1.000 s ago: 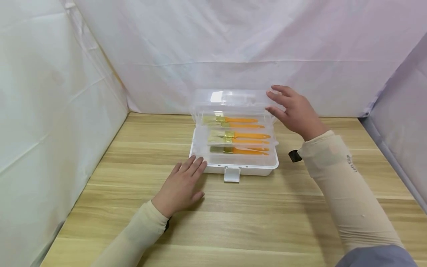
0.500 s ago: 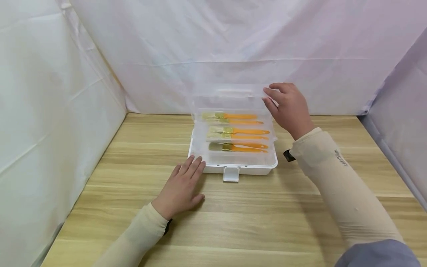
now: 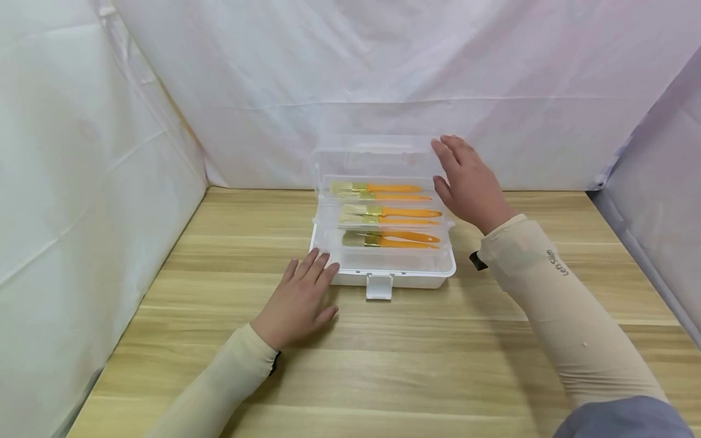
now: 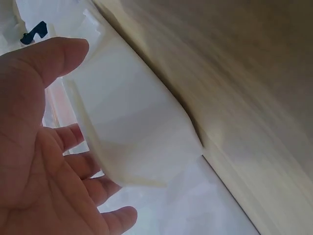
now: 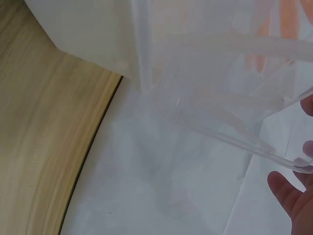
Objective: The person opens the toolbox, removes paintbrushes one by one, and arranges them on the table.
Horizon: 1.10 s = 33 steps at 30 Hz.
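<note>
A white plastic storage box sits on the table with its clear lid raised at the back. Its front latch hangs down. Several paintbrushes with orange handles lie crosswise in the translucent stepped trays. My left hand rests its extended fingertips at the front left corner of the box, thumb spread apart. At the lid's right edge is my right hand, fingers extended and thumb apart. In the right wrist view, its fingers are by the lid's rim, partly cut off by the frame.
The wooden table extends around the box. A white cloth backdrop stands close behind the lid, with cloth walls on the left and right. Beige sleeves cover both forearms.
The lid has tilted further upright, and the brushes shifted slightly up in view. My right hand moved a little left with the lid, and its fingers straightened. The left hand has stayed nearly still.
</note>
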Each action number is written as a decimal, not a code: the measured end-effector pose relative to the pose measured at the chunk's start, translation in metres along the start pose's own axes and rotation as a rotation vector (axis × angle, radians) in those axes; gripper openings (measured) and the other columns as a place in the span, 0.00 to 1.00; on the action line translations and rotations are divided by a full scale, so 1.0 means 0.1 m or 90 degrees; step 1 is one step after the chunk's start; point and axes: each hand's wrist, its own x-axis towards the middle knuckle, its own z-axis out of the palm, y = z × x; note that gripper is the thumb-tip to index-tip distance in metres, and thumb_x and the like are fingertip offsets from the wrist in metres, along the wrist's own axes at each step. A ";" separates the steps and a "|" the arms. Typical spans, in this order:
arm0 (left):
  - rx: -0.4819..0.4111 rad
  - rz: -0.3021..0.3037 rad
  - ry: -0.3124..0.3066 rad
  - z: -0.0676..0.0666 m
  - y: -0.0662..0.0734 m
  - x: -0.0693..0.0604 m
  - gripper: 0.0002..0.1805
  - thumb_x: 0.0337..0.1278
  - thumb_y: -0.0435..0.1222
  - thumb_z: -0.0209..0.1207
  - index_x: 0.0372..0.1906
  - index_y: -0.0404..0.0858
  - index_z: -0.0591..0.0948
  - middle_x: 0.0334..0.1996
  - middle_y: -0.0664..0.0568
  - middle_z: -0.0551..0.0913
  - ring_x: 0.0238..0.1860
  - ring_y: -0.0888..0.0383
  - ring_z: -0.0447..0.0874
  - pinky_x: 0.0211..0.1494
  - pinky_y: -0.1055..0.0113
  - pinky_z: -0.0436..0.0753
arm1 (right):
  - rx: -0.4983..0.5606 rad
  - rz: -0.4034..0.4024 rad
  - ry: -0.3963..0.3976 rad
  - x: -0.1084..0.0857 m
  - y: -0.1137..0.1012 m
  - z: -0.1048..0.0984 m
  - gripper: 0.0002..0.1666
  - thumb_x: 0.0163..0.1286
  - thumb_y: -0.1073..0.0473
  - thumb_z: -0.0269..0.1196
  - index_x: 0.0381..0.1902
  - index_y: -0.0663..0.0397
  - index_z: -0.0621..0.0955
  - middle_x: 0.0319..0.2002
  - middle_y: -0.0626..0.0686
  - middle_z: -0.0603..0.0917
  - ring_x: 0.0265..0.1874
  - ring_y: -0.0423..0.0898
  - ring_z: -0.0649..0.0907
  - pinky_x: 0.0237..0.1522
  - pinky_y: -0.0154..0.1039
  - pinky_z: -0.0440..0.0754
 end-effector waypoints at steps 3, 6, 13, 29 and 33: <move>-0.005 -0.007 -0.030 0.00 0.00 0.01 0.45 0.54 0.53 0.67 0.73 0.36 0.65 0.71 0.37 0.64 0.75 0.37 0.52 0.68 0.36 0.61 | 0.000 0.010 -0.026 0.00 0.00 0.02 0.41 0.71 0.60 0.59 0.77 0.58 0.56 0.74 0.63 0.59 0.74 0.58 0.57 0.67 0.59 0.64; -0.006 -0.013 -0.058 0.00 0.01 0.01 0.48 0.53 0.54 0.67 0.75 0.38 0.62 0.73 0.37 0.60 0.76 0.36 0.48 0.68 0.36 0.60 | 0.001 0.026 -0.043 0.00 -0.01 0.01 0.44 0.71 0.58 0.59 0.79 0.56 0.52 0.76 0.62 0.55 0.75 0.59 0.55 0.67 0.60 0.64; -0.007 -0.018 -0.062 -0.01 0.03 -0.03 0.52 0.50 0.54 0.69 0.76 0.37 0.60 0.75 0.37 0.58 0.76 0.36 0.44 0.68 0.36 0.60 | -0.029 0.017 -0.076 0.04 -0.02 -0.02 0.48 0.71 0.57 0.60 0.79 0.58 0.48 0.77 0.64 0.50 0.76 0.61 0.52 0.70 0.58 0.58; -0.029 -0.031 -0.098 0.03 0.07 0.00 0.53 0.50 0.55 0.67 0.77 0.39 0.56 0.77 0.38 0.52 0.78 0.38 0.37 0.68 0.36 0.60 | -0.074 0.001 -0.051 0.17 0.15 0.04 0.41 0.71 0.66 0.57 0.78 0.58 0.55 0.72 0.68 0.62 0.62 0.69 0.72 0.51 0.64 0.77; -0.028 -0.033 -0.106 0.03 0.08 0.03 0.53 0.50 0.55 0.67 0.77 0.39 0.56 0.77 0.38 0.52 0.78 0.38 0.36 0.69 0.36 0.60 | -0.072 -0.014 -0.030 0.21 0.25 0.08 0.41 0.67 0.78 0.51 0.77 0.59 0.58 0.65 0.69 0.68 0.55 0.69 0.76 0.50 0.60 0.79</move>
